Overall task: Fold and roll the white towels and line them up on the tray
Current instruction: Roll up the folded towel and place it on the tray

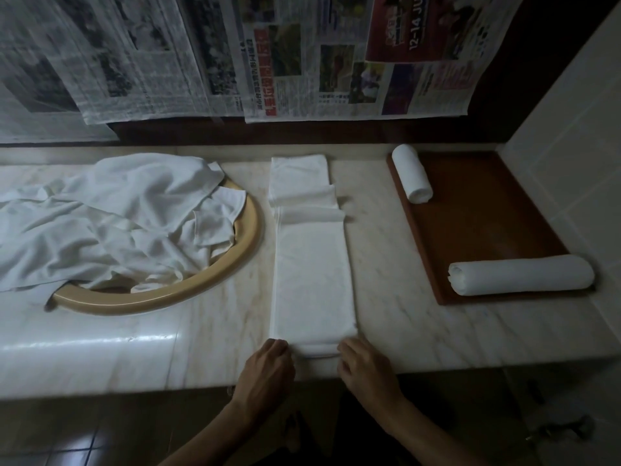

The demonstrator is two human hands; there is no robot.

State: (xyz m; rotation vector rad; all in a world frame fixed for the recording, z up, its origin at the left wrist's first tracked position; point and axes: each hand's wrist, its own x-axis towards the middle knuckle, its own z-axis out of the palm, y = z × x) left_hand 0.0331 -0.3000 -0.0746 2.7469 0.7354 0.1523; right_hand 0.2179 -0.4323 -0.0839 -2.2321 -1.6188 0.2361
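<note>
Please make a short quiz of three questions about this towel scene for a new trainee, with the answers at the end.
1. How many rolled towels lie on the tray?
2. True or false: the long folded towel lies on the counter between the sink and the tray.
3. Which end of the folded towel do the left hand and the right hand hold? A. the far end B. the near end C. the middle

Key:
1. Two: one rolled towel at the far corner and one rolled towel at the near edge.
2. True.
3. B.
</note>
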